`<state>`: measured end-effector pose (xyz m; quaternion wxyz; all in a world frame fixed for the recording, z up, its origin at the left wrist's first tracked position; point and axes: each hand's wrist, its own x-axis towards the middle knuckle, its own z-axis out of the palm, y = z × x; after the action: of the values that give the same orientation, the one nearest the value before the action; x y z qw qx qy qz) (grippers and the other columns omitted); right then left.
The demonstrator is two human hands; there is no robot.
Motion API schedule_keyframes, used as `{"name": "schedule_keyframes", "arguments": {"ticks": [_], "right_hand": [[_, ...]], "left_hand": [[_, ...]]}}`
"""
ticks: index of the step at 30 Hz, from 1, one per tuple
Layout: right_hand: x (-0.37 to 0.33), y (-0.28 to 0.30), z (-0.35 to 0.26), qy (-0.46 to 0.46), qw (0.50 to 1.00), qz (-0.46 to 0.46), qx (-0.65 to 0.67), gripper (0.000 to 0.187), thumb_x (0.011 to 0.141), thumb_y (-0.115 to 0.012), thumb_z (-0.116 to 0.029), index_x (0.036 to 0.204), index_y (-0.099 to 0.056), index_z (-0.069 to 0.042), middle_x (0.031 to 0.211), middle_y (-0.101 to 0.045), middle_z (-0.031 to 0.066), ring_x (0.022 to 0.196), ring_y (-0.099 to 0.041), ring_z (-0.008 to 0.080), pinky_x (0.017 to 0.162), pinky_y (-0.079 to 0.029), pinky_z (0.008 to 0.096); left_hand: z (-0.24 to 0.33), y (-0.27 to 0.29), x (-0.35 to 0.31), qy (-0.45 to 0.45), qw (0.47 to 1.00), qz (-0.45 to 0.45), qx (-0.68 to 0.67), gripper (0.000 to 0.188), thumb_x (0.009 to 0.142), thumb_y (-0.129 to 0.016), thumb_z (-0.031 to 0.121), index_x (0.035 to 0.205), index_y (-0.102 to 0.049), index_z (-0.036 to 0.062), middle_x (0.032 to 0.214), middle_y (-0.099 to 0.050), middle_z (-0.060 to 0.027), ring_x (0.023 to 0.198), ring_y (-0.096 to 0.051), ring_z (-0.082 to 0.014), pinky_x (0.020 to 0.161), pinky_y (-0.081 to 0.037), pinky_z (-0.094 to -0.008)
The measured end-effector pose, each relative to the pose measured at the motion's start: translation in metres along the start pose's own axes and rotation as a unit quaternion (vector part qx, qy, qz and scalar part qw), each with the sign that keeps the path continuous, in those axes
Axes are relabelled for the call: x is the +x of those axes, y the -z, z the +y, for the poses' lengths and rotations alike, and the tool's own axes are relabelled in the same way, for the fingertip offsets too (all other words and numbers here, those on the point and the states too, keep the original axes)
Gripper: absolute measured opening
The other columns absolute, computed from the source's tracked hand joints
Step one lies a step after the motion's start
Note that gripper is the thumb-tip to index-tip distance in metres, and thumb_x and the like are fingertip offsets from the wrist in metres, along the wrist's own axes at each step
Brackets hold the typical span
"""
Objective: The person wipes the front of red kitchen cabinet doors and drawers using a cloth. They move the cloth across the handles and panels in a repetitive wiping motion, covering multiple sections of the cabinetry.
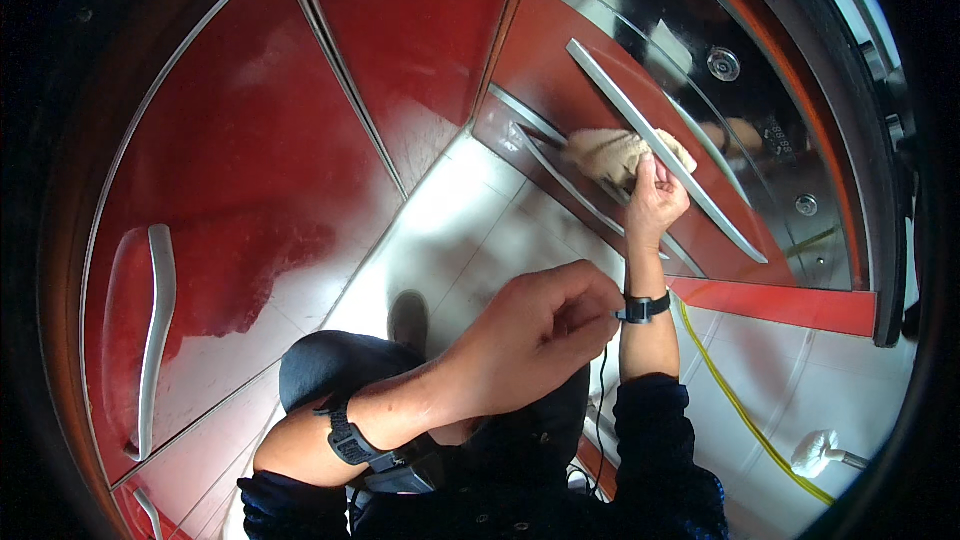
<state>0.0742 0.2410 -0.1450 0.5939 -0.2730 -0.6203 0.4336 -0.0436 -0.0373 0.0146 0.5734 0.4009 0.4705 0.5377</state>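
Up front, right hand (655, 200) presses crumpled beige cloth (612, 153).

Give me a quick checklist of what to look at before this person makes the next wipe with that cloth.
1. Cloth held: ok. The right hand pinches the beige cloth.
2. Cloth on the surface: ok. It is bunched against the red panel, beside the long silver handle.
3. Left hand out of the way: ok. The left hand is a closed fist near the right wrist, away from the panel.
4. Left hand empty: cannot tell. The curled fingers hide whatever might be inside.
5. Floor hazards: not ok. A yellow cable runs across the white tiled floor at the person's right.
6. Panel clean: cannot tell. Glare and reflections mask any marks.
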Motion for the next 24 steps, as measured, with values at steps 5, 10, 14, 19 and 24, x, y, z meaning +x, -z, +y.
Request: {"name": "schedule_keyframes", "arguments": {"ticks": [5, 10, 14, 19, 24], "right_hand": [[0.007, -0.078, 0.033, -0.027, 0.992, -0.123, -0.009, 0.029, 0.106, -0.069, -0.007, 0.129, -0.071, 0.01, 0.121, -0.078, 0.0185, 0.109, -0.076, 0.0219, 0.098, -0.06, 0.0339], [0.004, -0.052, 0.0, -0.083, 0.994, -0.022, -0.061, 0.026, 0.105, -0.067, -0.002, 0.128, -0.072, 0.009, 0.12, -0.078, 0.0171, 0.108, -0.076, 0.022, 0.099, -0.06, 0.0346], [0.004, -0.032, -0.017, -0.058, 0.997, 0.053, -0.008, 0.028, 0.102, -0.065, 0.005, 0.129, -0.07, 0.011, 0.122, -0.076, 0.0175, 0.11, -0.075, 0.0234, 0.1, -0.06, 0.0359], [0.009, -0.092, 0.032, -0.045, 0.99, -0.099, 0.088, 0.031, 0.102, -0.074, -0.009, 0.127, -0.072, 0.011, 0.112, -0.076, 0.0082, 0.099, -0.072, 0.0155, 0.09, -0.059, 0.0303], [-0.002, -0.018, 0.019, -0.065, 0.998, 0.008, -0.02, 0.032, 0.102, -0.071, -0.001, 0.13, -0.07, 0.011, 0.123, -0.076, 0.0131, 0.109, -0.073, 0.0187, 0.099, -0.058, 0.0327]], "left_hand": [[-0.003, -0.007, 0.003, -0.039, 0.999, 0.024, -0.026, 0.018, 0.105, -0.069, 0.011, 0.122, -0.069, 0.0039, 0.095, -0.073, -0.0045, 0.084, -0.067, -0.0099, 0.076, -0.052, -0.0264], [-0.004, -0.013, 0.009, -0.023, 0.999, -0.007, -0.045, 0.019, 0.105, -0.07, 0.01, 0.122, -0.068, 0.003, 0.095, -0.072, -0.0044, 0.086, -0.066, -0.0089, 0.078, -0.052, -0.0257], [-0.001, -0.002, 0.005, -0.022, 0.999, 0.006, -0.043, 0.019, 0.105, -0.069, 0.009, 0.122, -0.067, 0.0022, 0.095, -0.071, -0.0043, 0.087, -0.066, -0.0084, 0.079, -0.053, -0.0257], [-0.003, -0.005, 0.006, -0.042, 0.999, 0.021, -0.028, 0.018, 0.105, -0.069, 0.008, 0.121, -0.068, 0.0021, 0.095, -0.071, -0.0024, 0.087, -0.066, -0.0073, 0.078, -0.053, -0.0252], [-0.004, -0.017, 0.011, -0.021, 0.997, -0.007, -0.074, 0.017, 0.105, -0.068, 0.009, 0.121, -0.068, 0.0025, 0.096, -0.071, -0.0023, 0.087, -0.067, -0.0076, 0.078, -0.054, -0.0254]]}}
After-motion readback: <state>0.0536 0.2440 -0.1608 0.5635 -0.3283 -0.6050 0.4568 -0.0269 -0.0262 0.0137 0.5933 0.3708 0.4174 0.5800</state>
